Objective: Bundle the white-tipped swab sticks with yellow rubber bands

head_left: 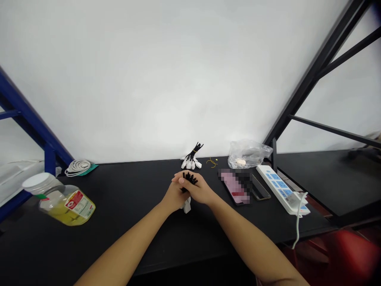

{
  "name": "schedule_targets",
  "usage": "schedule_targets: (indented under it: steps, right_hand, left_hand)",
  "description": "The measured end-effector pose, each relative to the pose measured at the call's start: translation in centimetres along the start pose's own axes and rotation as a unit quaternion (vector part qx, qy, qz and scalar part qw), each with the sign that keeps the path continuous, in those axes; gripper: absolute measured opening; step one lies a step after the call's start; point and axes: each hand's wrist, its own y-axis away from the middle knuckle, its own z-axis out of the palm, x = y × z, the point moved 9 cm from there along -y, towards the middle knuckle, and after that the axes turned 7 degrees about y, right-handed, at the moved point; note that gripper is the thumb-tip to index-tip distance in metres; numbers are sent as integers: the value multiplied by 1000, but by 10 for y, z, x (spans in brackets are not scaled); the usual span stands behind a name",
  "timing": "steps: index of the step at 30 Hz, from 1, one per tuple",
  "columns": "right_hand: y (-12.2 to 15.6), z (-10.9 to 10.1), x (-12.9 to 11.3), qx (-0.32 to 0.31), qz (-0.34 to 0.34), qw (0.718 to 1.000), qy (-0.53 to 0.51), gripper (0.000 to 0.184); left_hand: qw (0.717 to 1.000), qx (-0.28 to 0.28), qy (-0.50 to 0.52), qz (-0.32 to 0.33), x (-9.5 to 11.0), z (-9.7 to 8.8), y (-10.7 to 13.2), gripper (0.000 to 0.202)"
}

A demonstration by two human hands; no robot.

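Both hands are closed together around a bundle of thin black strands with white block-like ends (189, 177), above the middle of the black table. My left hand (172, 195) wraps it from the left; my right hand (201, 191) grips from the right, its thumb against the strands. Black tips stick out at the top, and the white ends show below the hands. The fingers hide the bundle's middle. Just beyond lies a similar bundle (191, 162), tied with a yellow band, white ends toward me.
Yellow rubber bands (212, 162) lie near a clear plastic bag (249, 154). To the right are a partly blurred phone (233, 188), a dark phone-like slab (261, 187) and a white power strip (281, 190). A jar (67, 204) and a coiled white cable (77, 167) are at left.
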Motion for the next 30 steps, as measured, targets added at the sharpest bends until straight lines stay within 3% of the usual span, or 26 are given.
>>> schedule_targets:
  steps: [3, 6, 9, 13, 17, 21, 24, 28, 30]
  right_hand:
    - [-1, 2, 4, -11, 24, 999, -24, 39]
    - [-5, -11, 12, -15, 25, 999, -26, 40]
    - [-7, -49, 23, 54, -4, 999, -6, 45]
    - [-2, -94, 59, 143, 76, 977, 136, 34]
    - [-3, -86, 78, 86, 89, 959, 255, 24]
    - [-5, -68, 74, 50, 55, 957, 279, 18]
    - [-5, -79, 65, 101, 42, 955, 274, 21]
    - [9, -132, 52, 272, 52, 928, 251, 31]
    - [13, -149, 54, 295, 68, 919, 252, 34]
  left_hand:
    - [1000, -8, -22, 5, 2, -2, -1, 28]
    - [1000, -6, 5, -30, -5, -7, 0, 18]
    - [994, 50, 23, -92, -18, -23, 2, 17]
    - [988, 99, 43, -109, -19, -43, 2, 26]
    - [986, 102, 83, -102, -14, -46, -1, 33]
    - [975, 101, 165, -110, -21, -37, -1, 46]
    - [951, 174, 223, -123, -29, -48, 2, 52]
    - [917, 313, 221, -108, -25, -91, 9, 51]
    - [908, 352, 208, -90, -19, -109, 11, 48]
